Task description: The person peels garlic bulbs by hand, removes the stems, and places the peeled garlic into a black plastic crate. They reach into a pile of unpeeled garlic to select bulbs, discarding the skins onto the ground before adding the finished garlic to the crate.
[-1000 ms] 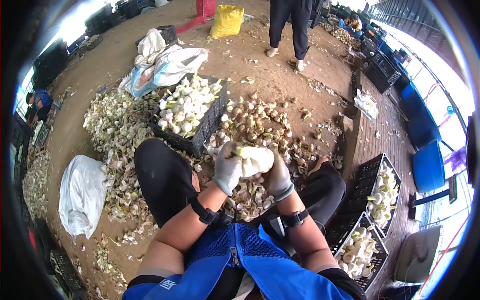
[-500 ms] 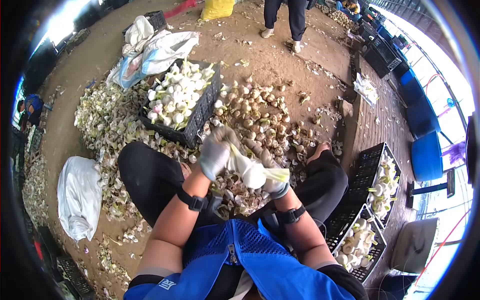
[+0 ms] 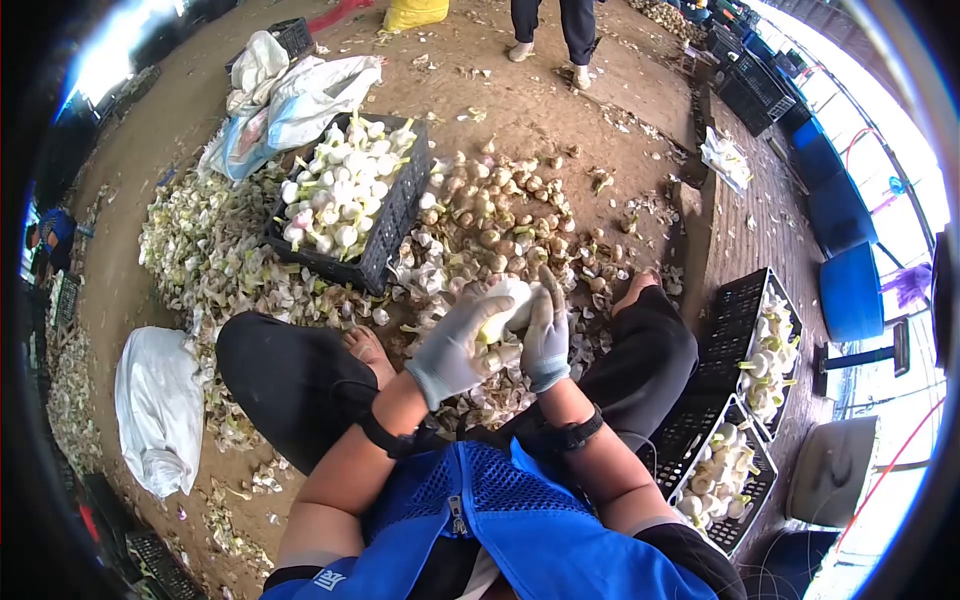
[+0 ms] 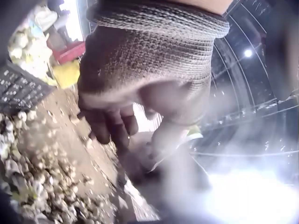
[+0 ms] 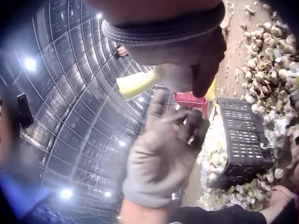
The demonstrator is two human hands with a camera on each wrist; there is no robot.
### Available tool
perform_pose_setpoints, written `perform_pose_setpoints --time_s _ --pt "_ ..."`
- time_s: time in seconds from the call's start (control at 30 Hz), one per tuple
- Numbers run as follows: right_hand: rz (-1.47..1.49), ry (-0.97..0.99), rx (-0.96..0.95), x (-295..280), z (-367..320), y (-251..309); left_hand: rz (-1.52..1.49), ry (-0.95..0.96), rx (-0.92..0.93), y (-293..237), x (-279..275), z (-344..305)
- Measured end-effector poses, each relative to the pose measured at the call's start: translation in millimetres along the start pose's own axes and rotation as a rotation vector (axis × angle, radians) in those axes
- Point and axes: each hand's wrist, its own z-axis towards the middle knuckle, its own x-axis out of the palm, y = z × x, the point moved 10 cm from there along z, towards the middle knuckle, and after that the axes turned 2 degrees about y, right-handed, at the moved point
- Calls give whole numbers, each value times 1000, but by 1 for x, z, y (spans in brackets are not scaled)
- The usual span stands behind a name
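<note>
Both hands wear pale grey knit gloves and meet in front of the lap. My right hand (image 3: 546,335) holds a white garlic bulb (image 3: 515,296), its fingers behind it. The cut pale-green stem (image 5: 135,85) sticks out past that hand in the right wrist view. My left hand (image 3: 452,342) is close beside the bulb, overlapping it in the head view. Seen from the right wrist, the left hand (image 5: 161,161) shows its palm, with fingers loosely bent below the stem and nothing between them. From the left wrist, its back hides most of the garlic.
Ahead to the left stands a black crate (image 3: 385,215) heaped with peeled garlic. Unpeeled bulbs (image 3: 500,205) lie in front, with husks (image 3: 215,235) piled leftward. Two crates of garlic (image 3: 718,480) stand at the right. A white sack (image 3: 158,410) lies left. Another person's legs (image 3: 555,30) are farther off.
The hands gripped a garlic bulb together, then moved apart with a pale strip stretched between them. Now they are close again, the left turned palm-inward. The head view has shifted slightly.
</note>
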Motion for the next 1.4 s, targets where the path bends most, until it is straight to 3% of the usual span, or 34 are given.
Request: perform_pose_setpoints --time_s 0.07,0.13,0.17,0.2,0.27,0.33,0.4,0.43,0.47,0.53,0.57,0.6,0.63,0.67,0.7,0.8,0.83,0.9,0.93,1.0,1.17,1.3,1.4 --pt "-105 -37 -52 0 -1 7 114 -78 -34 1 -3 -2" --pt "-94 -9 64 8 -4 14 133 -242 -4 7 -17 -7" --pt "166 -100 38 9 -2 18 25 -287 -62 14 -20 -10" --pt "168 -103 37 10 -1 26 -205 -255 -243 32 -19 -15" --pt "741 -184 412 17 -9 4 -751 -415 -444 71 -18 -28" --pt "877 -157 401 -11 0 -39 -1245 -484 -472 78 -13 -27" --pt "824 200 354 3 2 -19 -1353 -469 -484 69 -16 -25" --pt "804 335 380 7 -2 -15 -1351 -468 -485 71 -18 -26" --pt "806 335 379 16 -2 0 -1374 -483 -497 77 -18 -28" --pt "27 190 232 7 6 14 -1396 -495 -510 82 -17 -30" --pt "-164 317 64 18 3 28 -1241 -506 -503 82 -23 -32" --pt "-163 316 63 18 2 28 -1088 -515 -494 82 -29 -34" --pt "74 408 128 27 -4 26 -1087 -514 -494 81 -31 -35" --pt "312 495 192 38 -10 31 -815 -379 -454 68 -34 -28" --pt "349 607 246 50 -16 34 -545 -243 -410 57 -32 -23" --pt "407 482 162 52 -23 47 -680 -316 -347 59 -31 -16" --pt "408 481 161 54 -23 42 -855 -349 -467 70 -21 -19" --pt "-118 255 -514 35 -25 87 -971 -337 -473 67 -13 -16" --pt "-116 254 -514 33 -25 85 -1086 -325 -478 64 -8 -14" --pt "-546 101 -833 36 -45 114 -1214 -320 -541 63 -2 -13" --pt "-687 113 -986 41 -59 118 -1067 -298 -592 68 1 -13" --pt "-630 145 -937 45 -59 116 -997 -365 -560 76 1 -20" --pt "356 224 -143 35 -24 69 -909 -417 -532 69 -3 -19"
